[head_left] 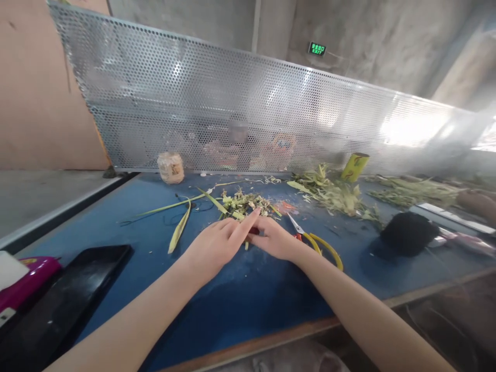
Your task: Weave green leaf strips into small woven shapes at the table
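Both my hands meet at the middle of the blue table [240, 294]. My left hand [217, 243] has its index finger stretched out towards a pile of green leaf scraps [244, 202], the other fingers curled. My right hand [275, 237] is pinched shut on a small red and green piece [252, 231] that I cannot name, right at my left fingertips. Yellow-handled scissors [318, 242] lie on the table just right of my right hand. Long green leaf strips [179, 228] lie to the left.
A perforated metal screen [248, 113] closes the table's far side. A black tablet [73, 289] and a magenta object [27, 281] lie at the near left. A black cap-like thing [406, 233], more leaf piles [337, 194], a yellow tube [354, 166] and a jar [170, 167] stand farther off.
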### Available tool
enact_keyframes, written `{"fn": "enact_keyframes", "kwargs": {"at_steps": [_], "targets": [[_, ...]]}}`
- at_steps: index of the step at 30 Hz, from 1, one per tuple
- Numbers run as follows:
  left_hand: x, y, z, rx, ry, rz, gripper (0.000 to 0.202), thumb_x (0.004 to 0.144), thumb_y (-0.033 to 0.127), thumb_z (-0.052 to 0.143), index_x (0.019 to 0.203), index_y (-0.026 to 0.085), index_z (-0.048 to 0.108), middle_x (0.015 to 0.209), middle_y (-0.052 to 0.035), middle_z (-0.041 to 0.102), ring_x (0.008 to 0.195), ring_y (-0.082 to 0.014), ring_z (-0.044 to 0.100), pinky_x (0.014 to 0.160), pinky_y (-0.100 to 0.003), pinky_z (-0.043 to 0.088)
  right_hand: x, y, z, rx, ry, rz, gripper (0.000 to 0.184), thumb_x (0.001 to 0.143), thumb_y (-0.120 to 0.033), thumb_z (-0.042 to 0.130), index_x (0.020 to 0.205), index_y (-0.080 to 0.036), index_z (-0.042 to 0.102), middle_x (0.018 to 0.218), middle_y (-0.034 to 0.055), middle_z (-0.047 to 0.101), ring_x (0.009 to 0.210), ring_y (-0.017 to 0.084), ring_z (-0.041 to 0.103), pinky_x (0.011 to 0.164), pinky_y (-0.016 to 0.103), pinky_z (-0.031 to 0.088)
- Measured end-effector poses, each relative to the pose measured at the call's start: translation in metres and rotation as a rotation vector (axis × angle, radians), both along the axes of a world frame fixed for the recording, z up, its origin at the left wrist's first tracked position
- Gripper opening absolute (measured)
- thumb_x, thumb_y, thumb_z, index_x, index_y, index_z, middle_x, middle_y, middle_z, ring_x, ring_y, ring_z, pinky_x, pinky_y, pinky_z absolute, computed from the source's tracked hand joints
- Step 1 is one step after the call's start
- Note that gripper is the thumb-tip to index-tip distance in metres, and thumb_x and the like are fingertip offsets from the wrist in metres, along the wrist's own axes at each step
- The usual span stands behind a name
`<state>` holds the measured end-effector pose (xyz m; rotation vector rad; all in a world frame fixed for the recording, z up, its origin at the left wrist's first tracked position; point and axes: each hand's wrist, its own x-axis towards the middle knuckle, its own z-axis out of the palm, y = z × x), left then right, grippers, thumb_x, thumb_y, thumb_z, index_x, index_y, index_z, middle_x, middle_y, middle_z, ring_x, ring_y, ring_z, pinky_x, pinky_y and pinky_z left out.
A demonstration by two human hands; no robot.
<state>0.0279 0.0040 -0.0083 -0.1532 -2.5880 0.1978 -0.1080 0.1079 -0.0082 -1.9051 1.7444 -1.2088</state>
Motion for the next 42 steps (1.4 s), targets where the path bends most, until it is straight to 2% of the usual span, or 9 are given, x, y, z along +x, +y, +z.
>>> {"fn": "enact_keyframes", "kwargs": {"at_steps": [5,9,12,17,23,34,39,41,42], "targets": [[0.001,-0.001,0.000,0.162,-0.040,-0.059,0.056,0.084,0.012,0.036,0.135,0.024,0.016,0.094,-0.0059,0.063,0.090,-0.0173,0.058,0.078,-0.031,0.045,-0.008,0.000,0.006,0.212,-0.280,0.146,0.004,0.071,-0.017,0.055,0.070,-0.013,0.054,0.068,-0.0011,0.053,0.066,0.010,0.050,0.068,0.025,0.041],[0.005,0.001,0.012,0.595,-0.001,0.067,0.063,0.078,0.025,0.051,0.132,0.026,0.020,0.075,0.0030,0.065,0.069,-0.0132,0.061,0.066,-0.025,0.047,-0.014,0.003,0.010,0.204,-0.201,0.158,0.010,0.076,-0.020,0.051,0.068,-0.014,0.052,0.067,-0.0025,0.047,0.065,0.009,0.044,0.067,0.023,0.038],[0.006,0.002,0.017,0.705,-0.005,0.079,0.064,0.074,0.029,0.057,0.130,0.026,0.025,0.071,0.0056,0.064,0.061,-0.0107,0.058,0.063,-0.022,0.045,-0.014,0.005,0.013,0.147,-0.081,0.152,0.011,0.078,-0.021,0.050,0.069,-0.015,0.051,0.072,-0.0011,0.048,0.070,0.010,0.046,0.071,0.024,0.037],[0.003,0.001,0.014,0.655,-0.056,0.074,0.061,0.076,0.023,0.055,0.129,0.029,0.026,0.074,0.0056,0.064,0.066,-0.0104,0.058,0.064,-0.021,0.044,-0.013,0.006,0.013,0.089,0.045,-0.028,0.013,0.082,-0.024,0.046,0.074,-0.016,0.052,0.076,0.0004,0.050,0.072,0.011,0.046,0.071,0.025,0.037],[0.005,0.000,0.013,0.717,0.016,0.102,0.058,0.074,0.022,0.056,0.127,0.025,0.031,0.077,0.0031,0.064,0.065,-0.0102,0.057,0.065,-0.022,0.044,-0.011,0.002,0.007,0.020,0.049,-0.076,0.010,0.076,-0.024,0.054,0.071,-0.017,0.053,0.073,-0.0001,0.052,0.070,0.011,0.047,0.069,0.024,0.038],[0.007,0.007,0.023,1.214,0.013,0.034,0.060,0.065,0.032,0.066,0.119,0.022,0.043,0.068,0.0008,0.067,0.057,-0.0119,0.056,0.055,-0.023,0.044,-0.050,0.004,0.004,-0.089,0.138,-0.659,0.014,0.072,-0.029,0.052,0.068,-0.017,0.056,0.059,-0.0007,0.053,0.052,0.011,0.045,0.055,0.024,0.037],[0.006,0.005,0.021,1.258,-0.027,0.016,0.054,0.068,0.029,0.062,0.119,0.022,0.043,0.070,-0.0001,0.067,0.056,-0.0109,0.055,0.054,-0.024,0.046,-0.054,0.013,0.011,0.199,0.145,-0.453,0.021,0.073,-0.033,0.049,0.068,-0.017,0.061,0.059,0.0019,0.062,0.055,0.014,0.054,0.056,0.027,0.042],[0.006,0.004,0.020,1.236,-0.032,0.020,0.054,0.070,0.029,0.061,0.120,0.022,0.042,0.072,-0.0004,0.067,0.056,-0.0110,0.055,0.056,-0.025,0.046,-0.063,0.021,0.016,0.225,0.152,-0.547,0.023,0.074,-0.031,0.047,0.072,-0.016,0.064,0.063,0.0047,0.064,0.054,0.016,0.056,0.055,0.028,0.043],[0.006,0.004,0.020,1.216,-0.030,0.022,0.054,0.070,0.030,0.060,0.120,0.022,0.042,0.073,-0.0005,0.067,0.058,-0.0111,0.055,0.057,-0.025,0.047,-0.071,0.026,0.018,0.149,0.172,-0.736,0.024,0.074,-0.028,0.045,0.078,-0.015,0.065,0.069,0.0078,0.065,0.057,0.018,0.057,0.056,0.030,0.043]]}}
